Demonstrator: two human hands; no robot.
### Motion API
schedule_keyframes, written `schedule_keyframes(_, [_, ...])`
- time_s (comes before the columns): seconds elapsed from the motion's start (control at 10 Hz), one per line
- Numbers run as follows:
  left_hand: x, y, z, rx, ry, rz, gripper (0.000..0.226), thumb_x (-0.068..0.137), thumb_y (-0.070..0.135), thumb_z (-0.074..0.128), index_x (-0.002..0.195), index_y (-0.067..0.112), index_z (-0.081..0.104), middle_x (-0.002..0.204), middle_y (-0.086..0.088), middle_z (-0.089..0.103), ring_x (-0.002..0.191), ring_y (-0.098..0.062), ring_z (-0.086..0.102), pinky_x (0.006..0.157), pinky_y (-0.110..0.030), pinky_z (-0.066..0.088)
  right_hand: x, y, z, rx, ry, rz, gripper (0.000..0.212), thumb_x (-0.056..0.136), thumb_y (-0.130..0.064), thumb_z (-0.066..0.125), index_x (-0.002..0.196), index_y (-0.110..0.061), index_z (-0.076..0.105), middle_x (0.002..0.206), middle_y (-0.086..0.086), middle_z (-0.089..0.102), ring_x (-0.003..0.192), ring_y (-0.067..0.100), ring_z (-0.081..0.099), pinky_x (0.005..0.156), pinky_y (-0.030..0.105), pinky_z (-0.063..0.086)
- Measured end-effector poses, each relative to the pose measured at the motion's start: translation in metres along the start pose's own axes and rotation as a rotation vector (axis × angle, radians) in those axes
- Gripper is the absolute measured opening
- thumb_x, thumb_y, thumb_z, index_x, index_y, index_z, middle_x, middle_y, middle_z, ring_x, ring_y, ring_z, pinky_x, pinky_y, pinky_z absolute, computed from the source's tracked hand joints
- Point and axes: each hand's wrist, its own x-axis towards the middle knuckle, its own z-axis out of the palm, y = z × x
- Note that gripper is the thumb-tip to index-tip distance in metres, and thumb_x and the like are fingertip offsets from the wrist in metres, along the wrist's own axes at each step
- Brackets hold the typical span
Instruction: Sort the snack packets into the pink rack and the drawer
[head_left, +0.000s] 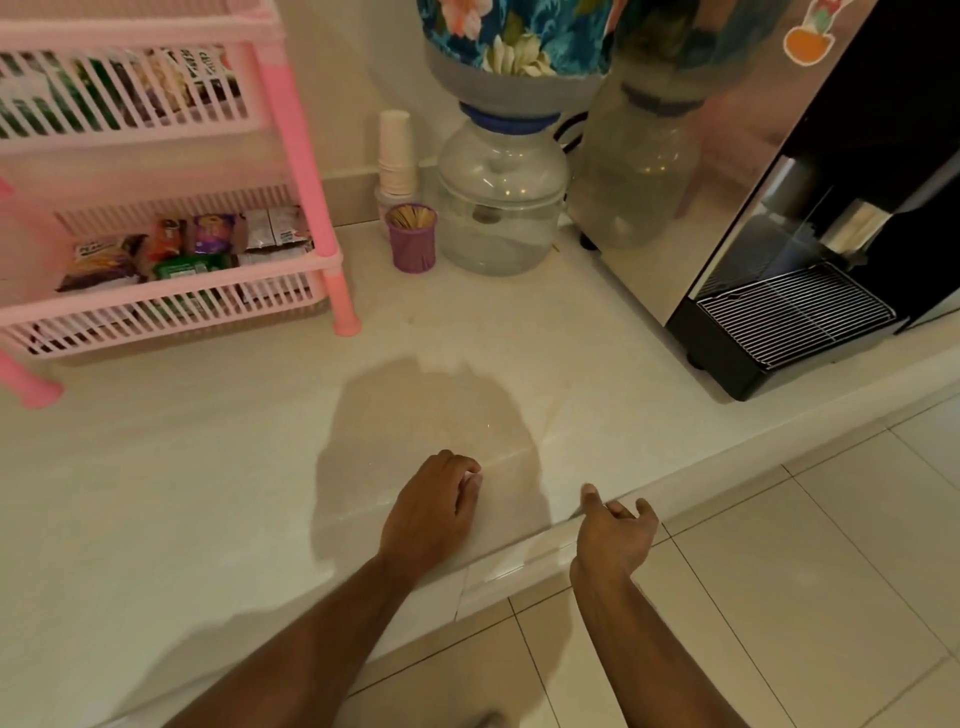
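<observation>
The pink rack stands on the white counter at the far left. Its lower shelf holds several snack packets, and more packets show through the slats of the upper basket. My left hand rests on the counter near its front edge with the fingers curled and nothing in it. Just beyond the counter's edge hovers my right hand, fingers spread and empty, above a drawer front under the counter lip. The drawer looks closed.
A purple cup of toothpicks, a stack of paper cups and a water dispenser jug stand at the back. A black and silver coffee machine fills the right side. Tiled floor lies below the counter.
</observation>
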Motion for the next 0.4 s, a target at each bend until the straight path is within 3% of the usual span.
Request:
schedule_keyframes(0.2, [0.001,-0.002,-0.002,0.005,-0.016,0.005,0.022,0.102,0.036,0.041,0.103,0.026,0.060,0.093,0.014,0.054,0.084,-0.002,0.050,0.074,-0.019,0.044,-0.003,0.003,0.001,-0.099,0.045,-0.086,0.080,0.083,-0.021,0.079,0.148,-0.017,0.032,0.097,-0.002,0.062,0.088,0.018,0.062,0.092,0.037,0.048])
schedule_keyframes(0.3, [0.002,-0.003,-0.008,-0.074,-0.037,-0.009,0.020,0.100,0.033,0.041,0.104,0.027,0.059,0.095,0.015,0.055,0.086,-0.002,0.050,0.076,-0.018,0.043,-0.009,-0.004,0.006,-0.370,0.052,-0.256,0.076,0.085,-0.015,0.076,0.147,-0.013,0.032,0.129,0.013,0.052,0.101,0.031,0.060,0.092,0.045,0.051])
schedule_keyframes(0.4, [0.001,-0.011,-0.013,-0.159,-0.058,-0.005,0.021,0.099,0.026,0.043,0.111,0.025,0.060,0.101,0.014,0.055,0.091,0.000,0.051,0.082,-0.016,0.043,-0.018,-0.006,0.017,-0.551,0.074,-0.434,0.066,0.086,-0.008,0.073,0.142,-0.008,0.038,0.144,0.020,0.034,0.113,0.040,0.055,0.095,0.053,0.051])
